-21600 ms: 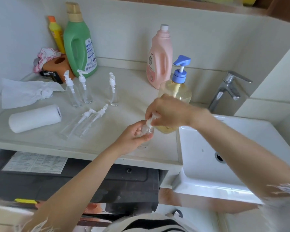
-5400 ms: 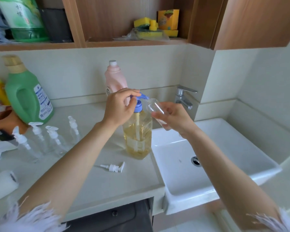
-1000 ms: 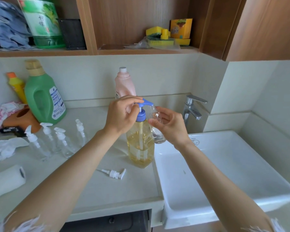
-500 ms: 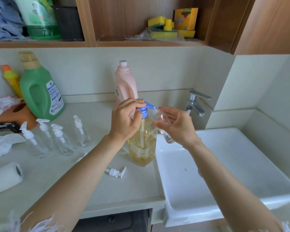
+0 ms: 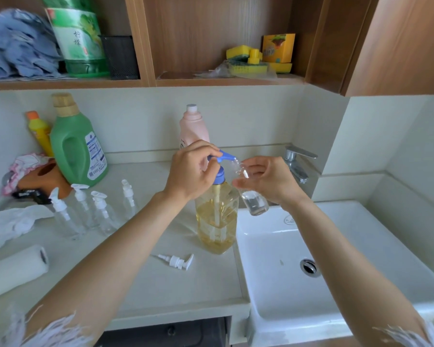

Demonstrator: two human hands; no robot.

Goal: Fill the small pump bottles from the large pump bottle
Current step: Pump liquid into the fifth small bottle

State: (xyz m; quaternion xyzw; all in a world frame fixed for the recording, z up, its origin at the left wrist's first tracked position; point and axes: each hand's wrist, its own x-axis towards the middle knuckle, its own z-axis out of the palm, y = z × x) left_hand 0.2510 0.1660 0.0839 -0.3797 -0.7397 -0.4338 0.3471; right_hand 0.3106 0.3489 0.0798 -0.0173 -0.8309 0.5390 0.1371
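The large pump bottle [image 5: 217,216] stood upright at the bench [image 5: 161,284] edge just beside the sink [image 5: 336,291], its blue pump head [image 5: 223,156] pointing right, and the left hand [image 5: 191,171] was curled over that head — thumb and fingers wrapped round it, nearer the pump than the other. To the right the right hand [image 5: 268,181] pinched the open small bottle [image 5: 251,194], its long axis tilted so the mouth sat up-left, touching or just under the spout tip — the alignment the next press would depend on. The loose white pump cap [image 5: 177,261] lay on its side in front of the big bottle, and four capped small bottles [image 5: 90,209] stood well to the left.
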